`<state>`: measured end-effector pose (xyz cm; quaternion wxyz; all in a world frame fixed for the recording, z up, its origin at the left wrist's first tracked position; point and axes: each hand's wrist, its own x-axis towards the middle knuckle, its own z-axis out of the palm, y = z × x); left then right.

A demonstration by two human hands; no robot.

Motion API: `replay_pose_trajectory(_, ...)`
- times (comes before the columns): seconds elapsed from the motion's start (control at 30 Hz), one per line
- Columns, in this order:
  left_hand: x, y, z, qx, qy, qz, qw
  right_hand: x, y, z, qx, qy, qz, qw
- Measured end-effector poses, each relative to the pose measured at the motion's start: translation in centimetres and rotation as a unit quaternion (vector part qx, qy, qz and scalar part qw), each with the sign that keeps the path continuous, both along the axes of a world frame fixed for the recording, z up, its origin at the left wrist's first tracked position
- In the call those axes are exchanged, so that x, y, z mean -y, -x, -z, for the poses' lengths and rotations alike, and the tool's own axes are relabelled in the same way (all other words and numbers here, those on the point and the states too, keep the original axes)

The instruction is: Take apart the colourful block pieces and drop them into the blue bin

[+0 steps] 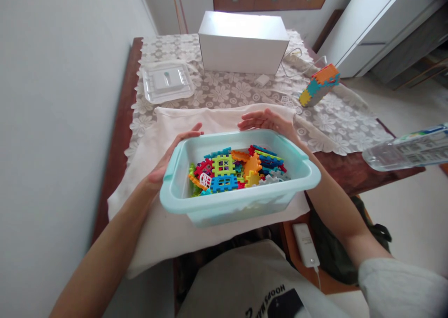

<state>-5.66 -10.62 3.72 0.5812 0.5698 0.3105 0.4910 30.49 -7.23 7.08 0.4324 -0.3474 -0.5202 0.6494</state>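
Note:
A pale teal plastic bin (pixel 241 201) sits on a white cloth (pixel 164 224) at the near table edge. It holds several colourful interlocking plastic tiles (pixel 234 166). My left hand (pixel 171 157) lies against the bin's left end, fingers stretched out along the rim. My right hand (pixel 268 121) rests by the far right rim, fingers flat and together, pointing left. Neither hand grips anything. A built block of coloured tiles (pixel 319 86) stands on the lace tablecloth to the far right.
A white box (pixel 243 43) stands at the back of the table. A clear plastic lid (pixel 167 81) lies at the back left. A clear bottle (pixel 406 149) juts in from the right. A white charger (pixel 305 244) and a dark bag (pixel 332 248) lie below the table.

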Motion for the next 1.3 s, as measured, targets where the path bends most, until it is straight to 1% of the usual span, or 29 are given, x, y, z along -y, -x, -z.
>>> replay_pose_trajectory(0.07, -0.2, 0.0, 0.3, 0.011, 0.014, 0.007, 1.000, -0.1, 0.0, 0.3, -0.014, 0.005, -0.003, 1.000)
replay_pose_trajectory(0.13, -0.6, 0.0, 1.2, 0.026, 0.014, 0.003, 1.000, -0.2, 0.1, 0.6, -0.018, 0.006, 0.005, 1.000)
replay_pose_trajectory(0.2, -1.0, 0.0, 2.2, 0.042, -0.006, 0.001, 0.999, -0.3, 0.2, 1.0, -0.026, 0.009, 0.005, 1.000)
replay_pose_trajectory(0.27, -1.1, 0.2, 3.0, 0.037, 0.007, 0.012, 0.999, -0.3, 0.2, 1.4, -0.036, 0.018, -0.017, 0.999)
replay_pose_trajectory(0.33, -1.0, 0.5, 3.3, 0.026, 0.040, 0.033, 0.998, -0.2, 0.2, 1.6, -0.041, 0.033, -0.050, 0.997)
replay_pose_trajectory(0.4, -0.7, 0.7, 3.1, 0.016, 0.056, 0.046, 0.997, 0.2, 0.3, 1.5, -0.036, 0.046, -0.072, 0.996)
replay_pose_trajectory(0.53, -0.5, 1.2, 2.3, -0.036, 0.018, 0.064, 0.997, 0.9, 0.4, 1.4, -0.025, 0.058, -0.097, 0.993)
replay_pose_trajectory(0.63, -0.3, 1.2, 1.9, -0.074, 0.013, 0.068, 0.995, 1.0, 0.3, 1.7, -0.045, 0.066, -0.132, 0.988)
replay_pose_trajectory(0.7, 0.0, 0.8, 1.6, -0.065, 0.009, 0.052, 0.996, 0.9, 0.1, 1.9, -0.051, 0.076, -0.153, 0.984)
replay_pose_trajectory(0.77, 0.5, 0.3, 1.4, -0.026, -0.007, 0.033, 0.999, 0.8, -0.1, 1.8, -0.036, 0.083, -0.164, 0.982)
replay_pose_trajectory(0.83, 1.0, -0.2, 1.3, 0.003, -0.020, 0.033, 0.999, 0.9, -0.1, 1.6, -0.021, 0.082, -0.170, 0.982)
replay_pose_trajectory(0.9, 1.3, -0.6, 1.4, 0.014, -0.030, 0.040, 0.999, 1.2, -0.1, 1.3, -0.032, 0.077, -0.176, 0.981)
replay_pose_trajectory(0.93, 1.5, -0.8, 1.5, 0.016, -0.038, 0.038, 0.998, 1.3, 0.0, 1.1, -0.039, 0.077, -0.180, 0.980)
replay_pose_trajectory(1.03, 1.8, -1.1, 2.0, 0.029, -0.093, -0.003, 0.995, 1.4, 0.4, 0.8, -0.034, 0.075, -0.182, 0.980)
replay_pose_trajectory(1.13, 2.2, -0.9, 2.7, 0.001, -0.151, -0.033, 0.988, 1.2, 0.4, 0.7, -0.018, 0.046, -0.184, 0.982)
replay_pose_trajectory(1.2, 2.6, -0.5, 3.0, -0.014, -0.202, -0.024, 0.979, 1.2, 0.2, 0.7, -0.015, 0.026, -0.196, 0.980)
replay_pose_trajectory(1.3, 3.0, -0.2, 3.0, -0.009, -0.267, 0.015, 0.964, 1.5, -0.2, 0.6, -0.011, 0.021, -0.216, 0.976)
